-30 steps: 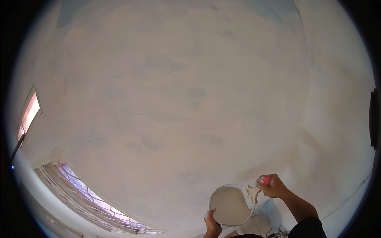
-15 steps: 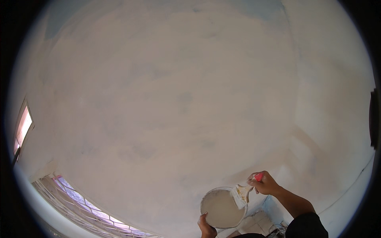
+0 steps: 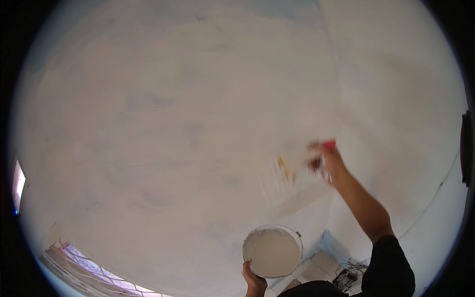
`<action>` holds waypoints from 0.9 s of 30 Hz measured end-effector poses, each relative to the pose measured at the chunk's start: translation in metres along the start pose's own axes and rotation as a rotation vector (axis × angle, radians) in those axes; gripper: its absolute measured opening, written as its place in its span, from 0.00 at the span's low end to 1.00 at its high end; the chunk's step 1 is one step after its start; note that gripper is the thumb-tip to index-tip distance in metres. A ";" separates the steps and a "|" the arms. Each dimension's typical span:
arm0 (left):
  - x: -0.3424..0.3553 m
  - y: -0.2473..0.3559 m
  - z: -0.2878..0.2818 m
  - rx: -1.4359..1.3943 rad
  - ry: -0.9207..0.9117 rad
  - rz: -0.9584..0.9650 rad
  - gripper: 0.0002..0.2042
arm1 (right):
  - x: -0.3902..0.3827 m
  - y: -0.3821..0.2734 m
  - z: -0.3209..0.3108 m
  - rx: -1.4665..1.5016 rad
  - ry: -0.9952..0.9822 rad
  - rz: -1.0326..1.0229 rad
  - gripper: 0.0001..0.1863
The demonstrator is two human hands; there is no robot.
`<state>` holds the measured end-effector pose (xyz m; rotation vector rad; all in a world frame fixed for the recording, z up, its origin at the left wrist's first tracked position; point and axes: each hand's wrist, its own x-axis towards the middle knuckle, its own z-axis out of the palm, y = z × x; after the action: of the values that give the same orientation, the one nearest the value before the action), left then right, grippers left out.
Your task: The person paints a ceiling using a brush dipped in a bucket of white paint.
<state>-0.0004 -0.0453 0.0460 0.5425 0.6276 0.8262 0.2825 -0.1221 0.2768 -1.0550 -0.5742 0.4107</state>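
My right hand (image 3: 326, 163) is closed round the handle of a wide paintbrush (image 3: 285, 171), whose red handle end sticks out above the fingers. Brush and fingers are smeared by motion. The bristles point left against the pale, patchily painted wall (image 3: 198, 123); whether they touch it is hard to tell. Lower down, my left hand (image 3: 254, 279) grips the near left side of a round bucket (image 3: 244, 250), thumb over the rim. Greyish-white paint (image 3: 273, 252) lies inside the bucket.
A barred window (image 3: 99, 265) is at the lower left, and a small bright opening (image 3: 19, 185) at the far left. Below right are floor tiles (image 3: 319, 265) and a dark object with cables (image 3: 346, 279). A wall corner runs down on the right, with a thin cable (image 3: 440, 185) beyond.
My right hand has lifted the paintbrush from the bucket's rim up and left to the wall. The bucket in my left hand sits slightly higher and further left in view; the view has shifted too.
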 end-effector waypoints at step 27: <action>-0.001 -0.004 0.003 0.077 0.005 0.036 0.21 | 0.098 -0.207 0.090 -1.012 0.621 -1.304 0.09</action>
<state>0.0031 -0.0489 0.0459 0.6233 0.6584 0.8397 0.3124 -0.0948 0.5191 -1.3903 -0.7764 -1.4428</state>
